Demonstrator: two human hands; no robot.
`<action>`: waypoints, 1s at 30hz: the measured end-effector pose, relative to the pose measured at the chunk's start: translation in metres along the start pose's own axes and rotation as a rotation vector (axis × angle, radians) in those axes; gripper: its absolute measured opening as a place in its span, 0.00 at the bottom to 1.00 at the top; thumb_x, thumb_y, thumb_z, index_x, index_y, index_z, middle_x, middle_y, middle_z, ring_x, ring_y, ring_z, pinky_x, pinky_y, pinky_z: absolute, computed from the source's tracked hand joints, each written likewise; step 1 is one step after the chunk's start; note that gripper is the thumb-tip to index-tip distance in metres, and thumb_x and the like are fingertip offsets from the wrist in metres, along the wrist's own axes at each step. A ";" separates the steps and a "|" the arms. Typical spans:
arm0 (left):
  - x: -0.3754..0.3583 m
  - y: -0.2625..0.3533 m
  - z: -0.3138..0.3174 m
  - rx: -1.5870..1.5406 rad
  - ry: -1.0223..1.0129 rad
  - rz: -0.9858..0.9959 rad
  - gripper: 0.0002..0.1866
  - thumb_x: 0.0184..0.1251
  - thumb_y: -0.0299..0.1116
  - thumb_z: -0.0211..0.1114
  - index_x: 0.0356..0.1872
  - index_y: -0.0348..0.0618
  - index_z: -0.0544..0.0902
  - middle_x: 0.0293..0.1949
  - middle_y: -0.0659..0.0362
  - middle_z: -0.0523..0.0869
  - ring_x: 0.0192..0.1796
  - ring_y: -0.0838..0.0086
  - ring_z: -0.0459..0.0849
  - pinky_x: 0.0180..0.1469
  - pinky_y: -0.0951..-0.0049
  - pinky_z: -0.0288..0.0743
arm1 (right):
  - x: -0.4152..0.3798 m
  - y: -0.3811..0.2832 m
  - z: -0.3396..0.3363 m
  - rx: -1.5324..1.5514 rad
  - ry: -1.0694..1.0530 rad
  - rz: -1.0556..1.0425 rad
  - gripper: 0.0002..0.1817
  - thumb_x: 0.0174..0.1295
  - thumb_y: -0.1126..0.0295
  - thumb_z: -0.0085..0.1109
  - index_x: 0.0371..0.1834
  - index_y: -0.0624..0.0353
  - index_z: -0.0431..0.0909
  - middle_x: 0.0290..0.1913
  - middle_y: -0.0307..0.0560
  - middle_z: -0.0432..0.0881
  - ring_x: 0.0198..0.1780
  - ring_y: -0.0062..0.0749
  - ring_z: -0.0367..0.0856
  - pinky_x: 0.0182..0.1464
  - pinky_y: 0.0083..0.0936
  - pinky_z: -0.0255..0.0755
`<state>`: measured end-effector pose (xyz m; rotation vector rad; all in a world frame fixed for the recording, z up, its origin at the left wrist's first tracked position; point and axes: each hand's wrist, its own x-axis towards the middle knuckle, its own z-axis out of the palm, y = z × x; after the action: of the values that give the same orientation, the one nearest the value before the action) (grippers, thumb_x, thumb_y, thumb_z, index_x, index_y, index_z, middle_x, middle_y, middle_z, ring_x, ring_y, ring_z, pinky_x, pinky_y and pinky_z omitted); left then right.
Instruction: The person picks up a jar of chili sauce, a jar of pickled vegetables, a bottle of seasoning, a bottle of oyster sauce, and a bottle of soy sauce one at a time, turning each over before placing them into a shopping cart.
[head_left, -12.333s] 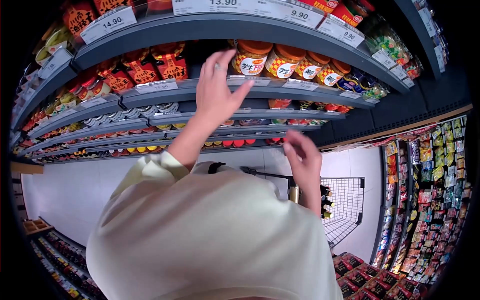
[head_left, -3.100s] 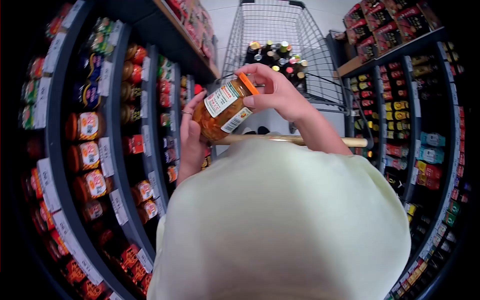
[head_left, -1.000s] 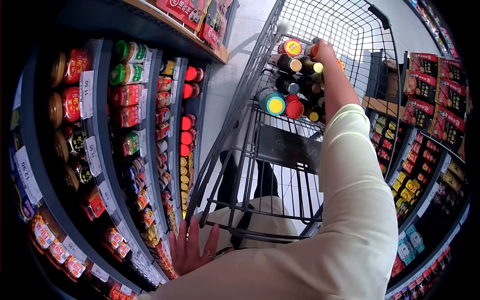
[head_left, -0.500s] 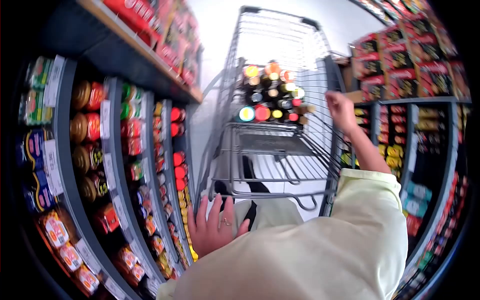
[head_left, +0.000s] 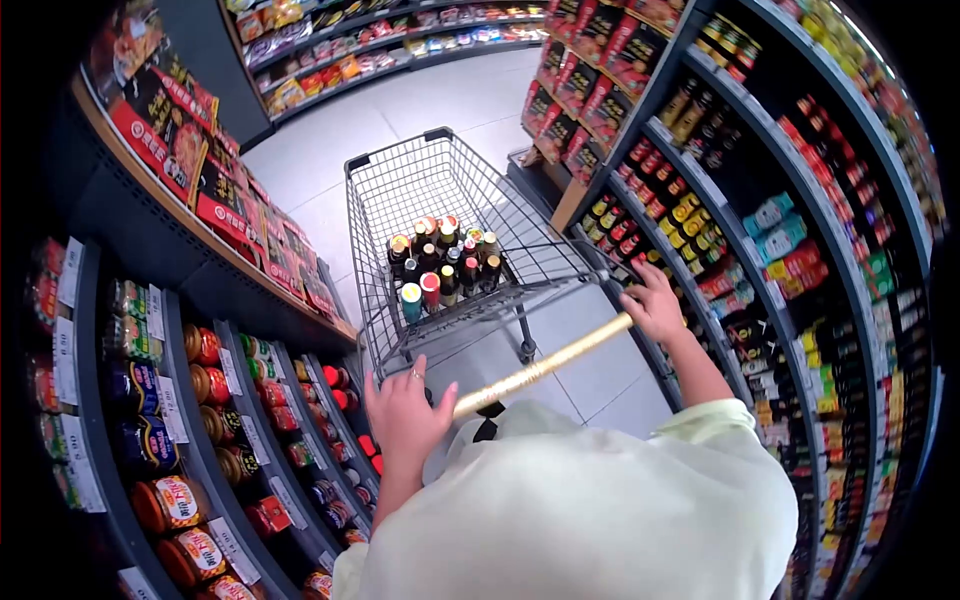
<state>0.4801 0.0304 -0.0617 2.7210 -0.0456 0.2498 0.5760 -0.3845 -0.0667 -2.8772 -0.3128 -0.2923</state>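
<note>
A shopping cart (head_left: 455,190) of dark wire stands in front of me, with a cluster of bottles (head_left: 445,262) upright in its near end. Its yellow handle bar (head_left: 545,368) slants up from left to right, close to my body. My left hand (head_left: 408,415) is at the bar's left end, fingers spread and thumb close to the bar, with a ring on one finger. At the bar's right end is my right hand (head_left: 655,303), its palm against the end and its fingers stretched apart.
Shelves of jars (head_left: 205,390) run close along my left, below a ledge of red packages (head_left: 180,150). On the right stand tall shelves of bottles and packets (head_left: 700,235), with stacked red boxes (head_left: 590,75) at their end. Pale floor tiles (head_left: 400,105) lead to a far snack shelf (head_left: 370,60).
My right hand has opened from a fist and come to the handle bar's right end. The view has tilted and widened, bringing the yellow bar and the far aisle into sight.
</note>
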 end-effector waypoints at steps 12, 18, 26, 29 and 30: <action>0.042 -0.020 -0.011 0.017 -0.435 0.155 0.44 0.44 0.67 0.68 0.61 0.48 0.78 0.47 0.49 0.87 0.53 0.60 0.84 0.68 0.54 0.62 | 0.031 -0.006 0.023 -0.145 -0.108 0.249 0.25 0.69 0.50 0.40 0.46 0.54 0.86 0.66 0.46 0.74 0.64 0.46 0.71 0.66 0.36 0.66; 0.064 -0.024 -0.010 0.006 -0.467 0.155 0.42 0.45 0.65 0.68 0.61 0.49 0.79 0.45 0.49 0.87 0.51 0.60 0.85 0.60 0.59 0.71 | 0.056 0.007 0.032 -0.171 -0.080 0.145 0.24 0.69 0.54 0.41 0.44 0.57 0.85 0.63 0.50 0.76 0.65 0.47 0.70 0.67 0.36 0.65; 0.104 -0.031 0.002 -0.007 -0.465 0.056 0.46 0.49 0.74 0.59 0.59 0.46 0.79 0.43 0.48 0.88 0.48 0.56 0.86 0.52 0.60 0.78 | 0.091 0.017 0.038 -0.201 0.035 -0.181 0.21 0.69 0.56 0.44 0.43 0.58 0.85 0.55 0.49 0.82 0.66 0.46 0.70 0.68 0.35 0.63; 0.125 -0.037 -0.001 -0.009 -0.502 0.042 0.49 0.45 0.77 0.60 0.60 0.46 0.79 0.42 0.49 0.88 0.48 0.57 0.86 0.55 0.61 0.76 | 0.101 0.006 0.028 -0.109 -0.022 -0.200 0.20 0.67 0.54 0.47 0.38 0.56 0.85 0.43 0.48 0.85 0.56 0.45 0.76 0.63 0.37 0.68; 0.131 -0.040 0.000 -0.013 -0.502 0.032 0.49 0.45 0.77 0.60 0.60 0.46 0.79 0.42 0.49 0.88 0.48 0.57 0.86 0.55 0.61 0.76 | 0.106 0.002 0.025 -0.054 -0.075 -0.190 0.20 0.64 0.50 0.51 0.35 0.54 0.85 0.35 0.46 0.84 0.46 0.44 0.80 0.61 0.42 0.71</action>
<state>0.6114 0.0675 -0.0533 2.7015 -0.2305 -0.4263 0.6824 -0.3602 -0.0669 -2.9198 -0.6022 -0.2294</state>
